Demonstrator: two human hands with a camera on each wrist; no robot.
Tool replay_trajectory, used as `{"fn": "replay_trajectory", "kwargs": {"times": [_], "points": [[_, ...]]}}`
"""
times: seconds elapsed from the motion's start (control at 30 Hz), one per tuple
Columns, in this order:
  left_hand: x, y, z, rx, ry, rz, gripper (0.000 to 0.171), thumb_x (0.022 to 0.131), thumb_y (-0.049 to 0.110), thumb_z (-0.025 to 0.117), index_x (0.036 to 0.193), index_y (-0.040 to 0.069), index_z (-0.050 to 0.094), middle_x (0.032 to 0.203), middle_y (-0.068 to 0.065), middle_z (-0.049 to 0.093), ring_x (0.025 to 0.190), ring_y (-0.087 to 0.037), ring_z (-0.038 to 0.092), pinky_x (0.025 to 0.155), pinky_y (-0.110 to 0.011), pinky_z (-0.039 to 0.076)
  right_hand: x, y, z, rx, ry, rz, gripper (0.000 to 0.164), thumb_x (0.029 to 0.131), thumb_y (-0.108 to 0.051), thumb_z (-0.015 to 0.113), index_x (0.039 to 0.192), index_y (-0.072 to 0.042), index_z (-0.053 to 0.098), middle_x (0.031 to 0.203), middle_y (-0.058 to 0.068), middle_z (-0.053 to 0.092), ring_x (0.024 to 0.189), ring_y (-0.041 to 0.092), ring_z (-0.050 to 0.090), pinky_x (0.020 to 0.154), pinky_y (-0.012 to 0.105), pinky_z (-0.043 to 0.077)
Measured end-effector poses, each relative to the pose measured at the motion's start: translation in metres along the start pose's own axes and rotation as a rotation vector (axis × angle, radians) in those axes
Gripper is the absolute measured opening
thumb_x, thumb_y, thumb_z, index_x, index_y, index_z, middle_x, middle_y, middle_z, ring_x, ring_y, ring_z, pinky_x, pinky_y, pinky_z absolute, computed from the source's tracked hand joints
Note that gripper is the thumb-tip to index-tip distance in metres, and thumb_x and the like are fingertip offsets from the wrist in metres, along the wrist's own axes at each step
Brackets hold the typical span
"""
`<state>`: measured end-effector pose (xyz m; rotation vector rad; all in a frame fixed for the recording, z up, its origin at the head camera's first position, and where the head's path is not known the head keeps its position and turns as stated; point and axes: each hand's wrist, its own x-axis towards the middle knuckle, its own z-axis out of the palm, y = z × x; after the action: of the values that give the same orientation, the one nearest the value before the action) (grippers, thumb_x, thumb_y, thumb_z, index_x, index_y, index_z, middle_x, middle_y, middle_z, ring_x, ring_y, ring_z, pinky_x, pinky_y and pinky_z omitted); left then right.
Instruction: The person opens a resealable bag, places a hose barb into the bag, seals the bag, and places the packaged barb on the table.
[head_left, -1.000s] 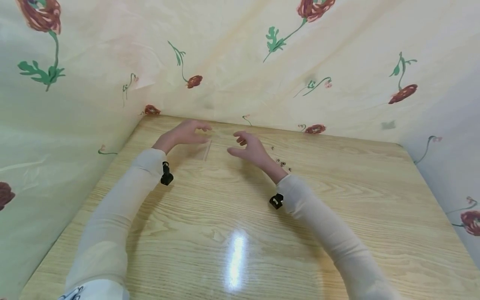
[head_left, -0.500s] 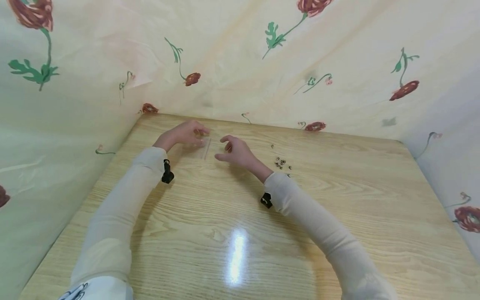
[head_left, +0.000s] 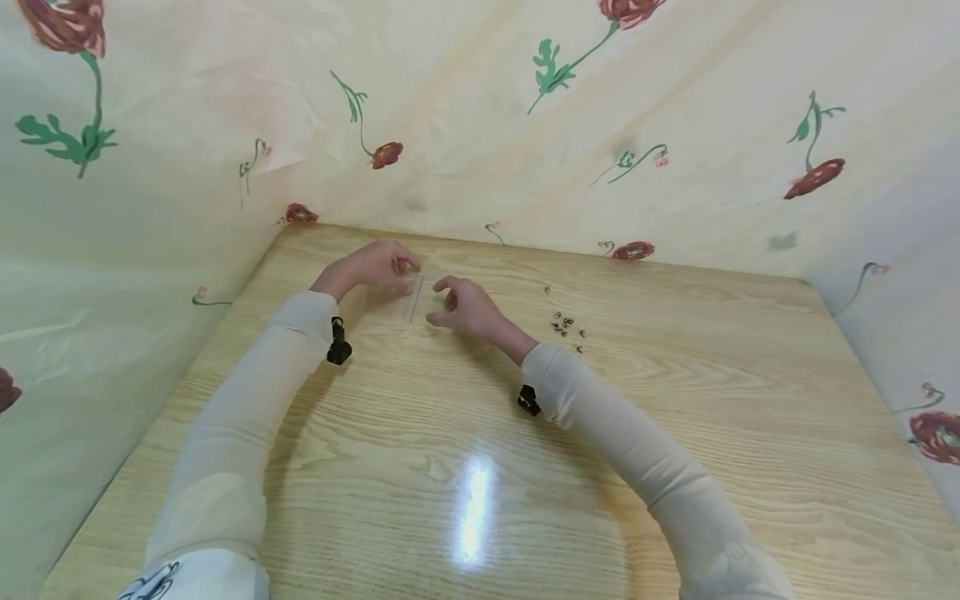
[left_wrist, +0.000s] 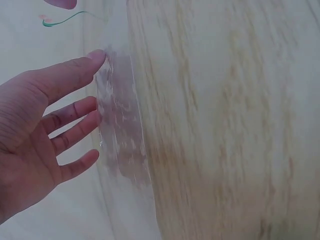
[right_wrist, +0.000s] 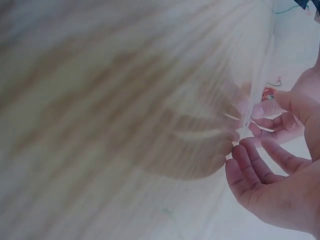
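A thin clear plastic bag (head_left: 412, 307) lies near the table's far left. My left hand (head_left: 372, 265) is at its left side, with thumb and forefinger a little apart. In the left wrist view, the left hand's (left_wrist: 42, 115) fingertips meet the bag's (left_wrist: 122, 120) edge; the fingers look relaxed, and I see no clear pinch. My right hand (head_left: 471, 308) hovers just right of the bag, fingers loosely bent, holding nothing visible. The right wrist view has the right hand (right_wrist: 272, 200) low over the tabletop, with the left hand (right_wrist: 285, 117) behind it.
Several tiny dark metallic pieces (head_left: 566, 323), too small to identify, lie scattered right of my right hand. The wood-grain table (head_left: 390, 467) ends at a flower-patterned cloth (head_left: 465, 100) along the back and sides. Black wrist mounts sit below both sleeves.
My right hand has moved left toward the bag, uncovering more of the small pieces. My left hand's thumb and forefinger have drawn somewhat closer together; that arm has barely moved.
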<state>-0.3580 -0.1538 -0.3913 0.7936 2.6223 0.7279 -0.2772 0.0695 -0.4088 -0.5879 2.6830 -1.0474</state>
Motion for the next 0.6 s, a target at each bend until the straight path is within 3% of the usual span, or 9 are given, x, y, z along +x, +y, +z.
{"fn": "replay_trajectory", "kwargs": {"times": [0.37, 0.6], "points": [[0.0029, 0.0003, 0.0042, 0.009, -0.001, -0.004, 0.031, 0.087, 0.014, 0.080, 0.113, 0.000, 0.070, 0.089, -0.011, 0.063, 0.075, -0.017, 0.053, 0.069, -0.029, 0.043, 0.0024, -0.0027, 0.0056, -0.135, -0.036, -0.016, 0.045, 0.091, -0.025, 0.076, 0.128, -0.003, 0.065, 0.111, 0.018, 0.064, 0.099, 0.026, 0.056, 0.084, 0.035, 0.047], [0.0010, 0.0044, 0.0061, 0.005, -0.017, -0.022, 0.030, 0.088, 0.016, 0.079, 0.111, 0.002, 0.067, 0.086, -0.008, 0.060, 0.075, -0.017, 0.052, 0.069, -0.029, 0.042, 0.0025, -0.0039, 0.0076, -0.190, -0.028, -0.024, 0.033, 0.090, -0.024, 0.077, 0.115, -0.003, 0.072, 0.108, 0.015, 0.061, 0.094, 0.023, 0.052, 0.079, 0.030, 0.043]]}}
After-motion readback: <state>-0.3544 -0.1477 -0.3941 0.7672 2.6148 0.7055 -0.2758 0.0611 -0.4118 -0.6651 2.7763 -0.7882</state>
